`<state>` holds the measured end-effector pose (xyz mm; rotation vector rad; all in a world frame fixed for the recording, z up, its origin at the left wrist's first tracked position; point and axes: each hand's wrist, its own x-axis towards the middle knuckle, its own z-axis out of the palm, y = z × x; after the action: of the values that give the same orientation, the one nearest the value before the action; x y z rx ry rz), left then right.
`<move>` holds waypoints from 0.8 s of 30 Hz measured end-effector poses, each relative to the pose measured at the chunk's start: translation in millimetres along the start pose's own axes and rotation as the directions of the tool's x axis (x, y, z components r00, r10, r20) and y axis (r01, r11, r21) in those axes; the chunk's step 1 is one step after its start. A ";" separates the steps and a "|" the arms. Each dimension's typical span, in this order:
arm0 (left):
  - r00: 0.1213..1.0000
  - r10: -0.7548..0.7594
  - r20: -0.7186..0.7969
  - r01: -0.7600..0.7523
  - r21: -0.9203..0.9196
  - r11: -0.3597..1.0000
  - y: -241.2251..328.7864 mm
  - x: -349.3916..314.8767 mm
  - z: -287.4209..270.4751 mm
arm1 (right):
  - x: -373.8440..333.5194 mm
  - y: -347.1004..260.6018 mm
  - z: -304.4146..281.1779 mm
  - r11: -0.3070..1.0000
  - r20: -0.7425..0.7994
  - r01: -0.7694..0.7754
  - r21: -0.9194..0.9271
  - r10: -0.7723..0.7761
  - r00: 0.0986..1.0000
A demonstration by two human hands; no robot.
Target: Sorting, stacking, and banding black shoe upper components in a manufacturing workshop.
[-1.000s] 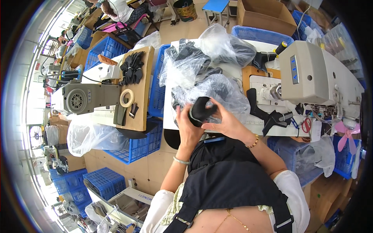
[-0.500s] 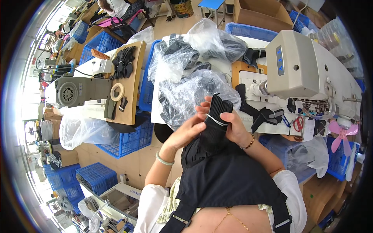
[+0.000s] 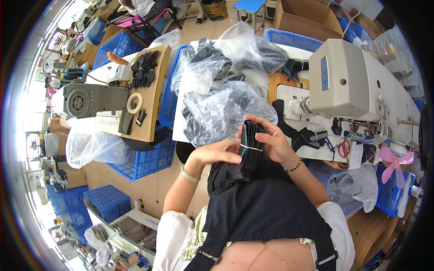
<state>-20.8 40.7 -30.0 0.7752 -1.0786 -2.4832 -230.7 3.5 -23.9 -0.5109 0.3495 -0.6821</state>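
A thick bundle of black fabric pieces, bound round its middle by a pale band, is held upright in front of my apron. My right hand grips its right side, with the thumb across the front and the fingers behind the top. My left hand presses against the bundle's left side near the band, fingers and thumb closed toward it. Just beyond the hands lie clear plastic bags with dark pieces inside.
A sewing machine stands at the right, with black pieces and red-handled scissors near it. Left are another machine and a wooden board with a tape roll. A pink fan is far right.
The bundle has been turned, so a flat side and its layered edges now show, and it sits slightly lower. My right fingers have moved over its top; the left hand remains beside it.
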 end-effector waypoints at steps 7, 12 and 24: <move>0.979 0.142 -0.146 -0.174 -0.240 0.955 -2.2 36.7 25.5 | 6.9 -14.0 -19.9 0.391 0.058 0.250 -0.886 -0.441 0.896; 0.897 0.041 -0.440 -0.051 -0.012 0.999 2.3 28.7 22.1 | -14.4 -23.2 7.4 0.010 0.296 0.326 -0.945 -0.393 0.871; 0.953 0.105 -0.284 -0.225 -0.431 0.874 10.8 -0.6 4.4 | -11.7 -26.8 38.3 -0.262 0.469 0.410 -0.873 -0.227 0.853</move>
<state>-22.1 36.4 -19.3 0.7808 -0.4172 -2.2772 -235.0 6.3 24.0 -2.3723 0.6132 -0.7876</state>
